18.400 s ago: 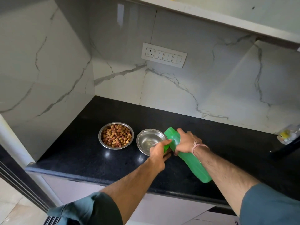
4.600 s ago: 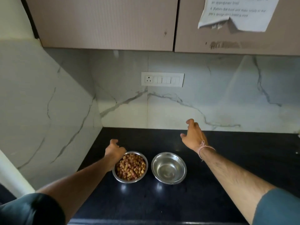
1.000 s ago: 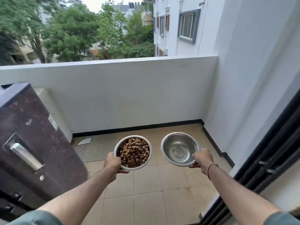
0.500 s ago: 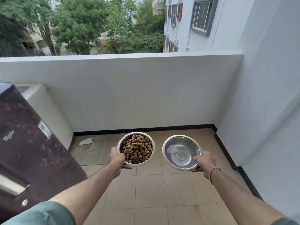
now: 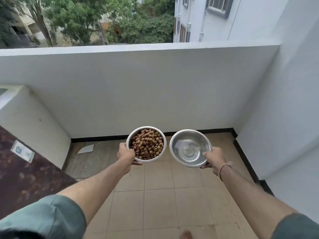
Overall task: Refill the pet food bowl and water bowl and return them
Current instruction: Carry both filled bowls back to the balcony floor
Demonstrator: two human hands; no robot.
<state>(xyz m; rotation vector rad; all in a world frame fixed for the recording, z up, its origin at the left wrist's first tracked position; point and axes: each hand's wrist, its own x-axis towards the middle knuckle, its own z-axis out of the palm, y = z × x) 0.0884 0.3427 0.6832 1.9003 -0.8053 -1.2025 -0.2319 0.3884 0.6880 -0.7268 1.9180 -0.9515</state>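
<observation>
Beige floor tiles (image 5: 158,204) covered a small balcony, closed off by one white parapet wall (image 5: 138,94) with a black skirting strip (image 5: 198,131) along its foot. Beyond the wall stood green trees (image 5: 86,19) and one white building (image 5: 215,18) with windows.

Two steel bowls were held side by side in the air above the tiles, close together but not touching. The food bowl (image 5: 146,127), on the left, was heaped with brown kibble (image 5: 146,146). The left hand (image 5: 126,153) grasped it at its near left edge, thumb over the rim and fingers curled underneath. The water bowl (image 5: 189,147), on the right, showed a shiny inside; whether it held water could not be told. The right hand (image 5: 214,158) grasped it at its near right edge in the same way, thumb on the rim and fingers below. One reddish thread (image 5: 222,168) circled the right wrist.

Both arms reached forward, each ending in a grey-green sleeve, the left sleeve (image 5: 48,214) and the right sleeve (image 5: 296,226) at the bottom corners.

One grey mat (image 5: 96,156) lay on the floor in the far left corner, with one flat white scrap (image 5: 85,149) on it near the wall. One dark brown mottled surface (image 5: 25,178) filled the left side, bearing one pale sticker (image 5: 22,151). One bare toe (image 5: 186,235) showed at the bottom edge.
</observation>
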